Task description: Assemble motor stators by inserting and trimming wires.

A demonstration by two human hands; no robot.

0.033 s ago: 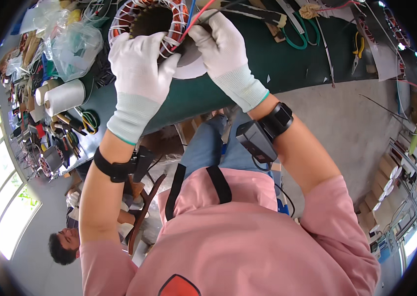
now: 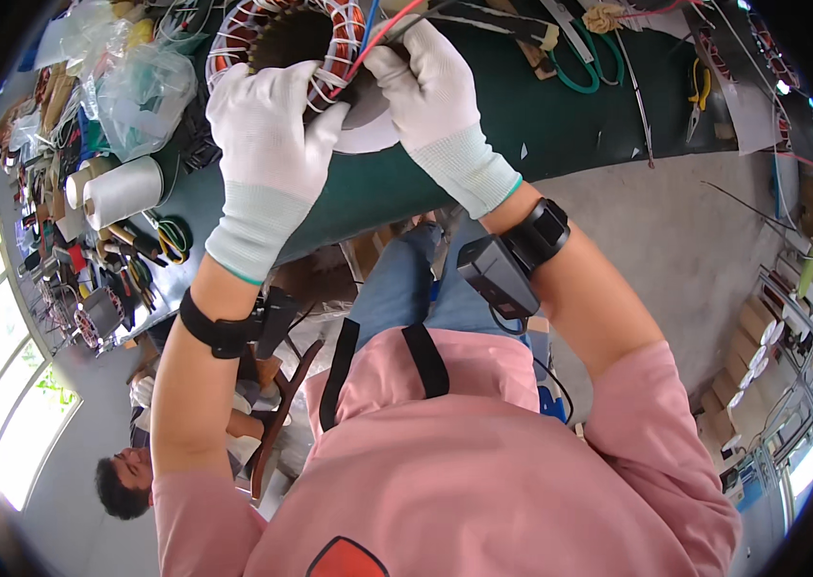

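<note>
Since the wound stator (image 2: 230,43) is at the top edge of view, partly cropped, over the green surface (image 2: 560,130), best approach is prob. to steady the ring w/ one hand & guide leads w/ the other. Keep any pull light: too much could nick the insulation or drag coils out of shape. I'd take leads one at a time, keep red lead (image 2: 392,31) & blue lead (image 2: 370,24) from crossing, avoid sharp bends at the coil & don't snag the white lacing (image 2: 342,43).

Pose: both hands gloved, backs up, fairly close together. L hand (image 2: 272,125) is at the ring's near rim, forearm nearly straight up the view; its grip has fingers laid over the rim, thumb angled off to the R. Prob. bracing, but can't tell how firmly it's closed. R hand (image 2: 430,96) is just R of the ring, forearm slanting up & inward; its grip has fingertips bunched beside the leads. What's btwn them, if anything, is hidden, so can't tell if it's pinching a lead. Fwd of the R wrist, scissors (image 2: 579,77) lie well clear.
</note>
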